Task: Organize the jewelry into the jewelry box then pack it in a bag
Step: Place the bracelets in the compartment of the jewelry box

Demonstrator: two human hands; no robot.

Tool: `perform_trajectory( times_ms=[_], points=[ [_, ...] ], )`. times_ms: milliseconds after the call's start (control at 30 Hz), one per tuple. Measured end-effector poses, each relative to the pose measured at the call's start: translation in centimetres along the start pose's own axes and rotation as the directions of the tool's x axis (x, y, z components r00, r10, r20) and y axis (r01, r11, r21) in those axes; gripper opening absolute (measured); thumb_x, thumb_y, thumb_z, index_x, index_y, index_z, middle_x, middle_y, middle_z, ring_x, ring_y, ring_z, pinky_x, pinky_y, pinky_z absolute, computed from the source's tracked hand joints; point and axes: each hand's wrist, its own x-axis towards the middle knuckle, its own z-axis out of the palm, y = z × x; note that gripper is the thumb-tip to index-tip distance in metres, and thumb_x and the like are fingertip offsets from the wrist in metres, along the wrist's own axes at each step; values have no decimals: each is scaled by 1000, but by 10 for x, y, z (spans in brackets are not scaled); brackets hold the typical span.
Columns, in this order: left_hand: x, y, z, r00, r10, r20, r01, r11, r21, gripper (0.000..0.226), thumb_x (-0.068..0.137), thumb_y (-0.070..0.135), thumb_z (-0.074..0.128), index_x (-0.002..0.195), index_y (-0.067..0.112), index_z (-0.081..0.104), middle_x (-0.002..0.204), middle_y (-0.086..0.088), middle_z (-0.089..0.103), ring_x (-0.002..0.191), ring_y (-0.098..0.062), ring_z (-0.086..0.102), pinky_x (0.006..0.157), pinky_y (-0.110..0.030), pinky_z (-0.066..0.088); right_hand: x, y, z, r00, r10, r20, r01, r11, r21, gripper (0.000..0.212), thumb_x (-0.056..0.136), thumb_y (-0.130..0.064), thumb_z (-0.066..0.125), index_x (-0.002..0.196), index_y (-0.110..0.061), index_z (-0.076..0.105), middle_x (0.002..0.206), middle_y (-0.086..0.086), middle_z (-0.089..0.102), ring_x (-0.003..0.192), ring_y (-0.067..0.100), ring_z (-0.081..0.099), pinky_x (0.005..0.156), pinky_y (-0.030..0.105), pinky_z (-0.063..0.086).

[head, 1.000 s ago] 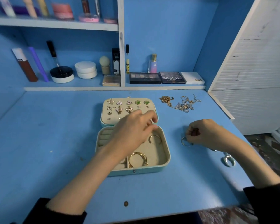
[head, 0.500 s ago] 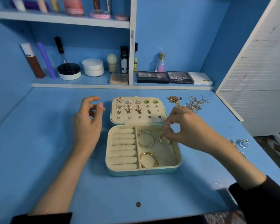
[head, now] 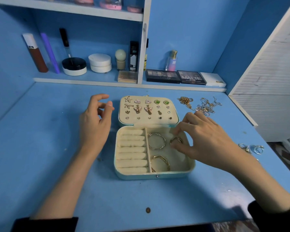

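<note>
An open teal jewelry box (head: 137,176) lies in the middle of the blue desk. Its lid (head: 148,110) carries several earrings. The tray holds ring rolls on the left, a thin gold bangle (head: 156,140) and a gold cuff bracelet (head: 161,162) on the right. My right hand (head: 206,139) reaches over the tray's far right corner and pinches a small gold ring (head: 177,140) between thumb and fingertips. My left hand (head: 95,126) hovers left of the box, fingers loosely curled, holding nothing. No bag is in view.
A tangle of gold and silver chains (head: 199,105) lies right of the lid. Several silver rings (head: 251,148) sit near the desk's right edge. Shelves behind hold cosmetics and eyeshadow palettes (head: 162,76). A white slatted panel (head: 271,97) stands at the right.
My left hand left the box and moved out to its left. My right hand came from the rings at the right edge to the tray, carrying a ring.
</note>
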Motion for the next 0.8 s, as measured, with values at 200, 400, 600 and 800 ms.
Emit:
perform_trajectory(
  times_ms=[200,400,600,800],
  points=[
    [0,1,0,1000,5,-5,-5,1000,-8,13,96,19,53,109,18,55,85,-1,67,76,-17,57,62,-10,37,-2,-2,9,999,-15,-37,11,995,-102,24,69,-38,76,84,-21,68,84,1,54,81,26,53,66,38,44],
    [0,-1,0,1000,25,-10,-25,999,21,16,95,20,53,111,17,56,85,3,66,77,-17,58,63,-11,38,0,-6,17,993,13,-118,-28,991,-130,25,62,-33,81,75,-18,66,77,2,54,73,27,55,59,35,44],
    [0,-1,1,999,32,-7,-32,999,27,15,95,20,53,110,18,56,84,3,66,76,-15,58,62,-11,38,-4,-12,17,975,-88,-204,80,996,-47,12,63,-12,64,63,-24,68,74,-1,54,69,25,53,55,32,41],
    [0,-1,0,997,73,-2,-73,995,72,19,96,21,52,113,13,56,88,-3,67,69,-13,55,62,-15,39,-3,-17,21,972,-91,-215,95,995,6,26,66,-17,47,59,-28,69,71,-3,54,67,23,53,54,31,41]
  ],
)
